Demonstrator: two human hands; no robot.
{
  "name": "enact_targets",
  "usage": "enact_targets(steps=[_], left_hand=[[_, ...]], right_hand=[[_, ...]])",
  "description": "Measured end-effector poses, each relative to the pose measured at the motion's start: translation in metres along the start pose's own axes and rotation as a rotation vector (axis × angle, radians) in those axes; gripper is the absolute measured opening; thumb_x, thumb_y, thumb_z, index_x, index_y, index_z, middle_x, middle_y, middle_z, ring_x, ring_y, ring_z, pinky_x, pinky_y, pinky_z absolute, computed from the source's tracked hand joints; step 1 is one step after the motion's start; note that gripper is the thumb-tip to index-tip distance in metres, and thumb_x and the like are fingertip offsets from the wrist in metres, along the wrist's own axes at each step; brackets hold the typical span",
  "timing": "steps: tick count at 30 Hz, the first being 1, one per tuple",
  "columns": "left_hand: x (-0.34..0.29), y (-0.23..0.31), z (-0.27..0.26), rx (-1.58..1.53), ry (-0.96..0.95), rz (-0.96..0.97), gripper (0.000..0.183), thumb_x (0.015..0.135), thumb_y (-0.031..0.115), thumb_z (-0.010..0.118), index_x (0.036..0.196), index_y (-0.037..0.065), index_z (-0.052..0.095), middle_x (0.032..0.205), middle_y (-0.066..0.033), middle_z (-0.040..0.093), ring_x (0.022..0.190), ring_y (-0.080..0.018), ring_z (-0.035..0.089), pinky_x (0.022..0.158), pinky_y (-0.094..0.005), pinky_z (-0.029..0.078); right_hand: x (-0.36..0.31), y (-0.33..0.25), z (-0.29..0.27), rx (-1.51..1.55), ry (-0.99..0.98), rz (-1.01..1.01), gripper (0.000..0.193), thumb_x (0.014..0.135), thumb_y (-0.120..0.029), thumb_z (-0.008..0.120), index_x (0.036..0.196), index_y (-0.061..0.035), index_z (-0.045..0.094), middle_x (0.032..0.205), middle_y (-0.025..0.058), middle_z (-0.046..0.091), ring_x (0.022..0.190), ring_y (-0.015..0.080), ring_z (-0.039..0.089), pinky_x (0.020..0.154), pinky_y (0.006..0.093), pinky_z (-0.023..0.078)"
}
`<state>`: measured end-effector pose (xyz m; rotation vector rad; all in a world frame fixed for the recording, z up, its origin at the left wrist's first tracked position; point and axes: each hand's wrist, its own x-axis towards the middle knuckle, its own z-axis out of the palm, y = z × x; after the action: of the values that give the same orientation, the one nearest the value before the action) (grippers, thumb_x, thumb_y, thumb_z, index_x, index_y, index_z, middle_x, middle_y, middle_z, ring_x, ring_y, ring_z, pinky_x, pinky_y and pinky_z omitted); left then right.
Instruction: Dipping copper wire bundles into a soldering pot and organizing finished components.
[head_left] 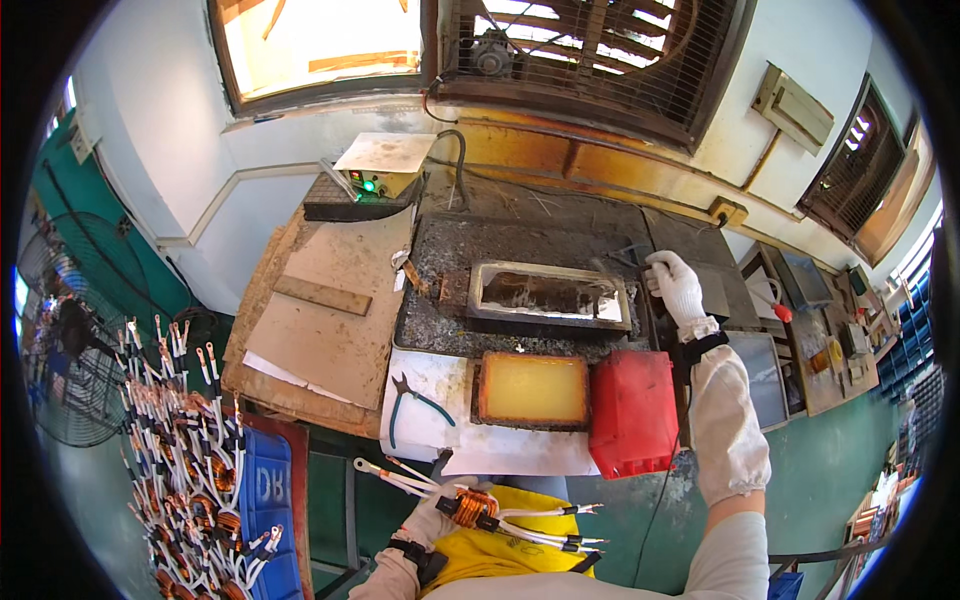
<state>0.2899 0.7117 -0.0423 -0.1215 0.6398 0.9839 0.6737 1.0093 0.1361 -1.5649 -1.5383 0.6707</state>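
Note:
In my gloved left hand (pixel 432 522), low and close to my body, is a copper-wound coil (pixel 470 508) with white leads ending in bare tips and ring lugs. The fingers are closed round it. My gloved right hand (pixel 676 288) reaches to the far right of the bench, fingers curled at the end of a dark metal tool (pixel 628 256); its exact kind is hard to make out against the dark surface. Left of that hand sits a rectangular metal pot (pixel 550 325) with a shiny silvery layer inside. Nearer me are a tray of yellow material (pixel 533 388) and a red plastic bin (pixel 632 415).
Teal-handled cutters (pixel 420 412) lie on white paper left of the yellow tray. Several finished-looking coils with leads (pixel 195 480) pile up by a blue crate (pixel 268 480) at lower left. A controller box (pixel 385 182) stands at the back; a floor fan (pixel 70 330) is at far left.

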Motion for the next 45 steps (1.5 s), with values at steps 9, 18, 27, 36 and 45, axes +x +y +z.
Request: enact_targets(steps=[9, 18, 27, 36, 45], left_hand=[[0.004, 0.000, -0.015, 0.058, -0.048, -0.018, 0.035, 0.094, 0.016, 0.052, 0.120, -0.007, 0.051, 0.121, -0.0266, 0.055, 0.108, -0.0372, 0.058, 0.092, -0.0447, 0.052], [0.002, 0.001, -0.014, -0.084, -0.208, -0.090, 0.036, 0.095, 0.017, 0.051, 0.123, -0.006, 0.049, 0.124, -0.0258, 0.053, 0.112, -0.0368, 0.056, 0.097, -0.0441, 0.048], [0.024, -0.004, -0.041, 0.009, 0.032, -0.091, 0.032, 0.096, 0.014, 0.048, 0.118, -0.008, 0.050, 0.114, -0.0246, 0.059, 0.098, -0.0350, 0.063, 0.085, -0.0433, 0.055], [0.018, -0.002, -0.027, -0.029, 0.047, -0.122, 0.024, 0.096, 0.014, 0.050, 0.110, -0.005, 0.052, 0.115, -0.0253, 0.059, 0.098, -0.0355, 0.063, 0.086, -0.0440, 0.055], [0.023, -0.001, -0.026, -0.018, 0.081, -0.168, 0.026, 0.097, 0.017, 0.048, 0.111, -0.005, 0.052, 0.115, -0.0239, 0.060, 0.099, -0.0362, 0.062, 0.088, -0.0441, 0.054]], right_hand=[[0.014, 0.013, 0.009, 0.366, 0.148, 0.148, 0.020, 0.094, -0.012, 0.045, 0.106, -0.0030, 0.059, 0.086, 0.0110, 0.066, 0.066, 0.0153, 0.063, 0.059, 0.0286, 0.055], [0.011, 0.021, 0.008, 0.306, 0.107, 0.216, 0.022, 0.092, -0.011, 0.044, 0.109, -0.0024, 0.056, 0.087, 0.0120, 0.066, 0.068, 0.0172, 0.064, 0.060, 0.0299, 0.056], [0.010, 0.030, -0.002, 0.296, 0.098, 0.267, 0.022, 0.091, -0.012, 0.046, 0.109, -0.0035, 0.057, 0.086, 0.0104, 0.065, 0.067, 0.0168, 0.063, 0.060, 0.0295, 0.055], [0.004, 0.036, -0.012, 0.324, 0.162, 0.289, 0.022, 0.091, -0.009, 0.045, 0.108, -0.0027, 0.056, 0.084, 0.0114, 0.064, 0.062, 0.0151, 0.060, 0.055, 0.0284, 0.053], [0.003, 0.043, -0.023, 0.309, 0.175, 0.261, 0.021, 0.090, -0.010, 0.045, 0.107, -0.0018, 0.055, 0.082, 0.0117, 0.065, 0.061, 0.0163, 0.061, 0.054, 0.0293, 0.053]])
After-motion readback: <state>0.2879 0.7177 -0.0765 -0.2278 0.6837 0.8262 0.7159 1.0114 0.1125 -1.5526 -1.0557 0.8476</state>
